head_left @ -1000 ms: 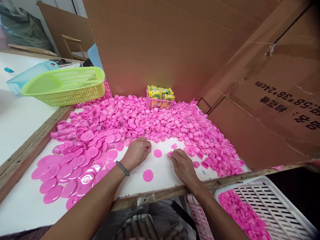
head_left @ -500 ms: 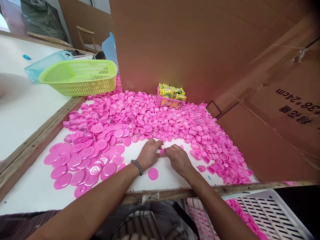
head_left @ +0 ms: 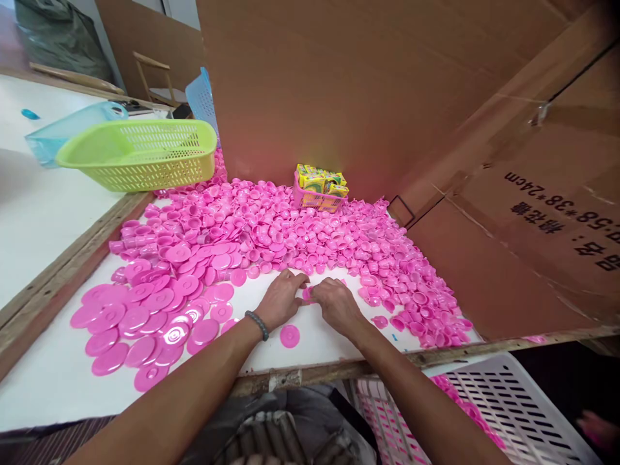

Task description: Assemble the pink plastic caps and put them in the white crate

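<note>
A small pink plastic piece (head_left: 307, 293), perhaps a toy cup, is held between my two hands just above the white tabletop (head_left: 320, 332). My left hand (head_left: 282, 298) pinches at its left side, with a beaded bracelet on the wrist. Fingers curled, my right hand (head_left: 338, 306) grips the same piece from the right and partly covers it. One pink toy saucer (head_left: 289, 336) lies flat below my left hand. Many more saucers (head_left: 155, 320) are spread to the left. Beyond my hands, a broad heap of pink toy cups (head_left: 271, 226) curves round to the right.
A green basket (head_left: 145, 174) rests at the far left beside a wooden rail (head_left: 68, 265). Small yellow boxes fill a pink basket (head_left: 317, 201) against the cardboard wall (head_left: 339, 84). A white crate (head_left: 527, 407) stands below the table edge. A blurred hand (head_left: 597, 427) shows at lower right.
The whole view has shifted slightly, so things appear further left. Both hands stay together at the small pink piece. A blurred hand has appeared at lower right.
</note>
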A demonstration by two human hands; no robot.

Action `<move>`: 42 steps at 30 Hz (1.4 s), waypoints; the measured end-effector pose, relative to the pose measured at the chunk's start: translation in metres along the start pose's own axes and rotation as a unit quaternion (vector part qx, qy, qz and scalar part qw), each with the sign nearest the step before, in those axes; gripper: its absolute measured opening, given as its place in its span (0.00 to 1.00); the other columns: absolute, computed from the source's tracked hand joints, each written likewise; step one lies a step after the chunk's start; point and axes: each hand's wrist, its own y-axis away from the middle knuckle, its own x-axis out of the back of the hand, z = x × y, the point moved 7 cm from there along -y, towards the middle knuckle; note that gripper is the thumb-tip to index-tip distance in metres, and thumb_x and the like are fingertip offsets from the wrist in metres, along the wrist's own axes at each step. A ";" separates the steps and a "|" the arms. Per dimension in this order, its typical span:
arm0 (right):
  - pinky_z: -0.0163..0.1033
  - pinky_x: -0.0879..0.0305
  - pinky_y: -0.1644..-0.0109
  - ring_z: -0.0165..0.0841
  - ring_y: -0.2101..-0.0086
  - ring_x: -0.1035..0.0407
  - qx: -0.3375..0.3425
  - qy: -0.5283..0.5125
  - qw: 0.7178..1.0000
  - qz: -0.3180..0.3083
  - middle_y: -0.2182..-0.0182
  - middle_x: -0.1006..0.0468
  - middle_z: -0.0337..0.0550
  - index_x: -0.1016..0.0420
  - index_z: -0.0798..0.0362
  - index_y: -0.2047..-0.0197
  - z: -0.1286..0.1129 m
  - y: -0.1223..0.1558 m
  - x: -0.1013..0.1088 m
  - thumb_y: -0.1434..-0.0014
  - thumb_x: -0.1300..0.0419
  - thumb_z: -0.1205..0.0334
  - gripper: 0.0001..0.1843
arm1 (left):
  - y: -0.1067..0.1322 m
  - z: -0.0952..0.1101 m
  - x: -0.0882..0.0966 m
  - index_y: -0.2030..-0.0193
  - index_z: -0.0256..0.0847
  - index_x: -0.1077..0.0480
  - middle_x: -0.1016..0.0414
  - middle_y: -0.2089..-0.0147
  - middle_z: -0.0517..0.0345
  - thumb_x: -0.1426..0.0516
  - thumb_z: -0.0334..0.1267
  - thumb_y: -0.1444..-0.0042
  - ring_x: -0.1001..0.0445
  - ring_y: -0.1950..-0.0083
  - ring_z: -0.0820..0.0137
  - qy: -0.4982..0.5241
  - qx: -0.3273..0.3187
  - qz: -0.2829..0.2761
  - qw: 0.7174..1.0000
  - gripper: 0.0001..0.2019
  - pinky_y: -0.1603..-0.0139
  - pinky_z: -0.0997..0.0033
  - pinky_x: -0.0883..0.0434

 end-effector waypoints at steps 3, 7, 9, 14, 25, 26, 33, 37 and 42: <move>0.35 0.41 0.67 0.30 0.72 0.37 -0.115 -0.193 0.974 0.020 0.77 0.29 0.38 0.31 0.53 0.72 0.019 0.004 -0.001 0.44 0.50 0.68 0.09 | 0.000 0.001 0.000 0.60 0.41 0.32 0.27 0.64 0.57 0.41 0.36 0.53 0.32 0.61 0.68 0.073 0.019 -0.020 0.997 0.12 0.63 0.72 0.36; 0.34 0.36 0.69 0.29 0.73 0.34 -0.236 -0.395 0.887 0.032 0.75 0.28 0.37 0.31 0.53 0.63 0.030 0.021 -0.013 0.42 0.50 0.60 0.10 | 0.001 -0.006 -0.009 0.67 0.38 0.33 0.29 0.76 0.62 0.41 0.41 0.55 0.32 0.75 0.75 0.228 0.103 -0.070 0.966 0.10 0.75 0.78 0.38; 0.35 0.36 0.66 0.29 0.70 0.33 -0.229 -0.382 0.894 0.049 0.70 0.27 0.39 0.30 0.52 0.60 0.026 0.029 -0.010 0.42 0.50 0.58 0.12 | 0.003 -0.011 -0.015 0.69 0.37 0.34 0.32 0.80 0.64 0.41 0.42 0.55 0.34 0.80 0.76 0.292 0.155 -0.086 0.940 0.11 0.80 0.79 0.40; 0.36 0.37 0.62 0.31 0.63 0.35 -0.125 -0.251 0.958 0.054 0.61 0.29 0.42 0.29 0.48 0.54 0.009 0.031 0.000 0.45 0.43 0.61 0.14 | 0.007 -0.020 -0.027 0.72 0.36 0.37 0.34 0.85 0.64 0.38 0.40 0.59 0.34 0.83 0.76 0.381 0.265 -0.098 0.880 0.13 0.81 0.78 0.36; 0.34 0.49 0.70 0.30 0.71 0.40 -0.044 -0.065 0.995 -0.060 0.76 0.34 0.39 0.28 0.53 0.74 0.005 0.003 0.000 0.47 0.41 0.68 0.05 | 0.007 -0.025 -0.033 0.75 0.36 0.41 0.32 0.86 0.61 0.36 0.33 0.61 0.29 0.82 0.71 0.400 0.367 -0.111 0.833 0.15 0.80 0.74 0.30; 0.34 0.49 0.70 0.30 0.70 0.40 -0.043 -0.061 0.995 -0.063 0.76 0.34 0.39 0.28 0.53 0.74 0.005 0.002 -0.001 0.48 0.41 0.68 0.05 | 0.007 -0.025 -0.033 0.76 0.37 0.41 0.32 0.87 0.62 0.36 0.32 0.60 0.29 0.82 0.71 0.397 0.370 -0.112 0.832 0.14 0.80 0.74 0.30; 0.36 0.42 0.64 0.32 0.66 0.37 -0.070 -0.146 0.987 -0.011 0.68 0.29 0.42 0.29 0.51 0.57 0.007 0.016 -0.003 0.44 0.44 0.64 0.11 | 0.006 -0.021 -0.032 0.75 0.37 0.41 0.31 0.85 0.62 0.37 0.35 0.59 0.31 0.84 0.74 0.397 0.325 -0.123 0.850 0.13 0.82 0.76 0.32; 0.36 0.42 0.65 0.33 0.68 0.37 -0.124 -0.107 0.986 0.039 0.72 0.30 0.42 0.29 0.53 0.61 0.008 0.026 -0.001 0.45 0.43 0.56 0.11 | 0.006 -0.019 -0.030 0.73 0.36 0.39 0.34 0.86 0.66 0.37 0.37 0.59 0.35 0.86 0.77 0.382 0.286 -0.113 0.872 0.13 0.85 0.80 0.37; 0.37 0.41 0.65 0.33 0.67 0.37 -0.138 -0.108 0.984 0.041 0.70 0.30 0.43 0.29 0.53 0.61 0.009 0.028 0.002 0.46 0.42 0.55 0.12 | 0.007 -0.016 -0.030 0.73 0.37 0.39 0.34 0.86 0.66 0.37 0.37 0.61 0.35 0.85 0.77 0.383 0.276 -0.117 0.874 0.13 0.85 0.80 0.38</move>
